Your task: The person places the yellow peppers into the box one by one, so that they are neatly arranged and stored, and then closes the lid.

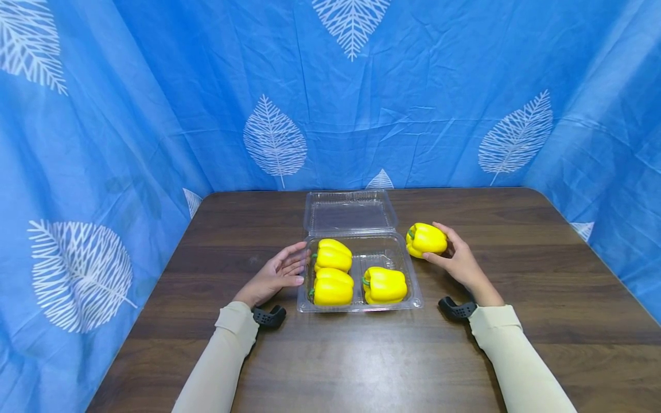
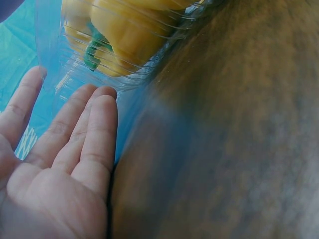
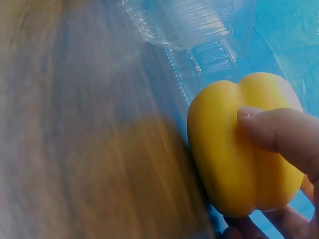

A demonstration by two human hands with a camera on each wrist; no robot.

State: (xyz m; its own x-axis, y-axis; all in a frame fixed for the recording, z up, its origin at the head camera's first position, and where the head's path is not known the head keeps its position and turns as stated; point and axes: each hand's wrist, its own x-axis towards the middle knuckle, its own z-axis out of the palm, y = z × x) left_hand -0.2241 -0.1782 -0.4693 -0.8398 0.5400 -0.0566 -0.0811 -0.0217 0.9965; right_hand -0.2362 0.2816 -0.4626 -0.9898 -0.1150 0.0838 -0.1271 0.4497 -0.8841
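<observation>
A clear plastic clamshell box (image 1: 361, 308) lies with its lid folded back on the wooden table. Two yellow bell peppers fill its left side, a rear one (image 1: 333, 256) and a front one (image 1: 333, 287); a third bell pepper (image 1: 385, 285) sits at the front right. The box's rear right part holds nothing. My right hand (image 1: 458, 261) grips another yellow bell pepper (image 3: 244, 144) just right of the box, thumb on its near side, green stem toward the box. At the box's left wall, my left hand (image 2: 60, 169) has its fingers extended, fingertips right at the clear plastic.
The see-through lid (image 1: 351, 212) lies flat behind the box. A dark wood table (image 1: 356, 367) reaches back to a blue curtain (image 1: 403, 86) with white leaf prints. Black bands with cameras (image 1: 269, 316) sit on both wrists.
</observation>
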